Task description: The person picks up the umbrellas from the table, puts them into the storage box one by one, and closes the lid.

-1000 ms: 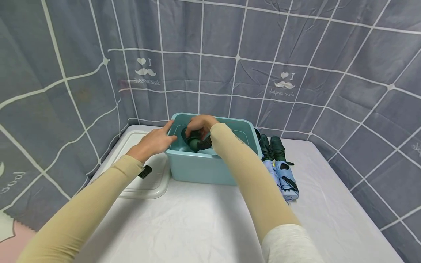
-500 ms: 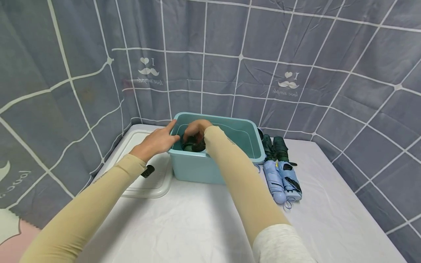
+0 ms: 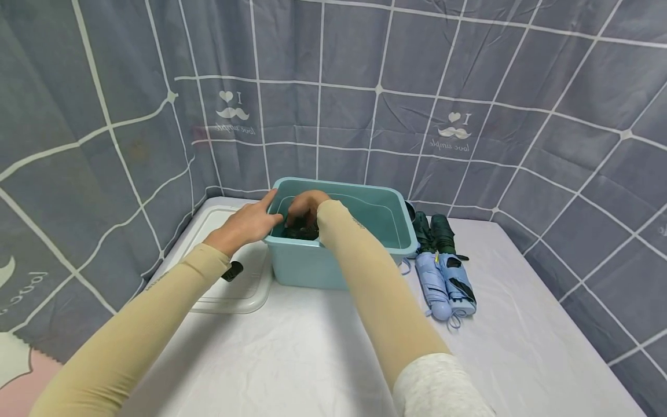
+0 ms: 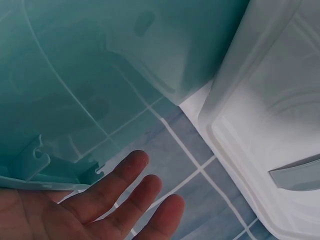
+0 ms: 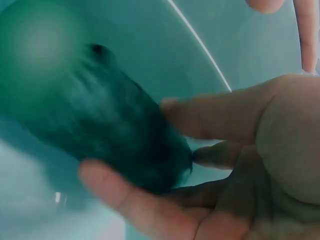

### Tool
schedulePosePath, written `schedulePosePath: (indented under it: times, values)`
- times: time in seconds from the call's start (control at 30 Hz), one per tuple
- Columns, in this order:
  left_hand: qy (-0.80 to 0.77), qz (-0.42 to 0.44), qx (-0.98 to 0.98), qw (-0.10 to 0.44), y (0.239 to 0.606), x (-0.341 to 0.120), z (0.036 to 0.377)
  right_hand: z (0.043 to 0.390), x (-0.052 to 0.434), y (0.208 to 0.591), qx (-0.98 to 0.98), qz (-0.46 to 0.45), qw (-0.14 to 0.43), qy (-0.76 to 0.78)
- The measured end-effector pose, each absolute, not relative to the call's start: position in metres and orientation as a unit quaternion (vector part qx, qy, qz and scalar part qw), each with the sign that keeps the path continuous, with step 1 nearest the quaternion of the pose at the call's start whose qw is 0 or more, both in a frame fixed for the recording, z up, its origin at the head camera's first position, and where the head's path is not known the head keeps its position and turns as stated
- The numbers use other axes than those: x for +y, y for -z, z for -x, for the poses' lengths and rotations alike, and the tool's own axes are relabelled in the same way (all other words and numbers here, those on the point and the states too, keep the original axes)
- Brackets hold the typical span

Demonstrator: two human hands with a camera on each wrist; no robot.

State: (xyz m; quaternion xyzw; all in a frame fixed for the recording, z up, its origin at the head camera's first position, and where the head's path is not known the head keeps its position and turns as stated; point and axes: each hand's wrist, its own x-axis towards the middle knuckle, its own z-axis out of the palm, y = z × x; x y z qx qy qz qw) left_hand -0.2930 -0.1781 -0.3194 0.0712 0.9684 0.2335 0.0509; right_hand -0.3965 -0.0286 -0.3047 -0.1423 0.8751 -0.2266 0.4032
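Note:
My right hand reaches down inside the light teal plastic bin, near its left end. It holds a dark green folded umbrella, with thumb and fingers on either side of one end in the right wrist view. Only a dark patch of that umbrella shows in the head view. My left hand rests on the bin's left rim. In the left wrist view its fingers are extended and spread outside the bin wall.
A white lid lies left of the bin. On the right lie two light blue folded umbrellas, with two dark green ones behind them. White cloth covers the table. A grey checked curtain hangs behind.
My right hand has lowered the dark green umbrella deeper into the bin and shifted slightly left. The left hand stays on the rim.

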Motion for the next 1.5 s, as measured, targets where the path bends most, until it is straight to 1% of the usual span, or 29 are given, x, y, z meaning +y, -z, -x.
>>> schedulePosePath:
  times: [0.17, 0.53, 0.9, 1.17, 1.5]
  values:
    - [-0.233, -0.072, 0.968, 0.051, 0.319, -0.179, 0.293, 0.396, -0.030, 0.304, 0.868, 0.125, 0.403, 0.263]
    - [-0.233, -0.077, 0.968, 0.050, 0.319, -0.180, 0.294, 0.398, -0.027, 0.303, 0.862, 0.144, 0.404, 0.269]
    - [-0.225, -0.076, 0.970, 0.058, 0.317, -0.181, 0.293, 0.384, -0.001, 0.285, 0.869, 0.174, 0.376, 0.270]
    - [-0.222, -0.073, 0.971, 0.054, 0.315, -0.181, 0.293, 0.372, 0.022, 0.264, 0.884, 0.196, 0.343, 0.251]
    - [-0.221, -0.067, 0.971, 0.058, 0.316, -0.179, 0.291, 0.346, 0.059, 0.242, 0.898, 0.218, 0.301, 0.236]
